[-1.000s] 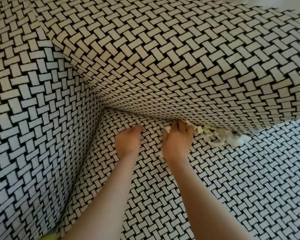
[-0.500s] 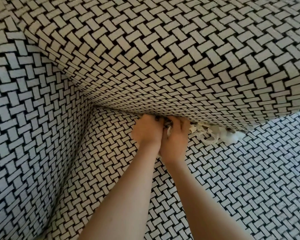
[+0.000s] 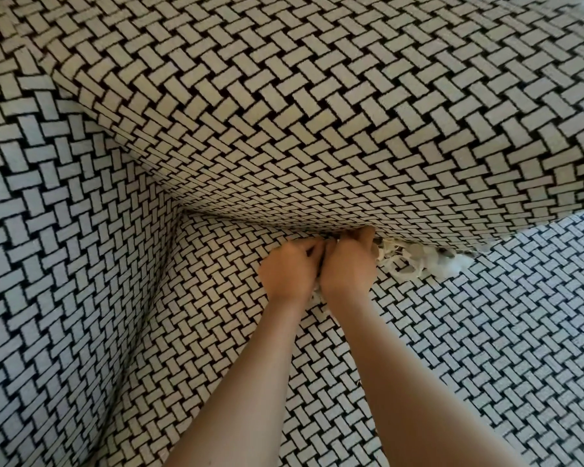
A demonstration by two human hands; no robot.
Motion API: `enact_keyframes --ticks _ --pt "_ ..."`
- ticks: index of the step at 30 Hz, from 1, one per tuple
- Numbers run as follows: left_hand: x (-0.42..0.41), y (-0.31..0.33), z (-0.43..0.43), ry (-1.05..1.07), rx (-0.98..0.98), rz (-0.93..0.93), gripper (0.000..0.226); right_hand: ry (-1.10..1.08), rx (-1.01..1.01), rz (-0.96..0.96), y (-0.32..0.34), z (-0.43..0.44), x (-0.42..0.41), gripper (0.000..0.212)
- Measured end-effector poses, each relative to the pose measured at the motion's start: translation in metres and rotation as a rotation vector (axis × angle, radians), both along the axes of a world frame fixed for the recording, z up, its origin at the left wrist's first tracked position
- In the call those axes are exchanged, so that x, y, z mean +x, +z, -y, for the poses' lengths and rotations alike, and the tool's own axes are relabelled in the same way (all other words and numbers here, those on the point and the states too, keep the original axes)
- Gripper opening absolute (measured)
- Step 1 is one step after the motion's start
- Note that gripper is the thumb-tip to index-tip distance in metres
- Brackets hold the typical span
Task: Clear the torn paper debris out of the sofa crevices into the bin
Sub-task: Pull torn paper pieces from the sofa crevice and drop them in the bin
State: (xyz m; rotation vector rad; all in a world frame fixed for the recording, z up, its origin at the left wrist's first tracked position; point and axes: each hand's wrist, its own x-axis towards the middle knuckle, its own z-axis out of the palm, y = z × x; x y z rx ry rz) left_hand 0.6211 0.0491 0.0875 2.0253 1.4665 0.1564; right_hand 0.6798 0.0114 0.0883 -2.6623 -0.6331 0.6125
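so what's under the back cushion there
Visible: torn paper scraps sticking out of the crevice under the back cushion, onto the seat. Fingertips of the right hand are tucked into that gap, beside the left hand. Anything deeper is covered by the cushion.

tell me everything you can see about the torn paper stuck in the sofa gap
The torn paper is a loose clump of white and off-white strips and curled scraps. It sits wedged in the crevice where the back cushion meets the seat, spilling onto the seat right beside the right hand. Another scrap peeks out between that hand and the left hand; which one holds it is unclear.
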Motion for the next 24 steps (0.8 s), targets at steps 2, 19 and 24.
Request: enact_keyframes --ticks 2,19,24 --pt "0.0 0.002 0.001 0.053 -0.097 0.045 0.029 0.026 -0.066 0.013 0.002 0.0 0.003 0.032" --pt "0.011 0.009 -0.02 0.368 -0.687 0.36 0.029 0.116 0.015 0.162 -0.006 0.005 -0.003 0.027" --pt "0.015 0.003 -0.011 0.242 -0.464 0.324 0.019 0.527 -0.192 0.259 0.011 -0.007 0.017 0.022"
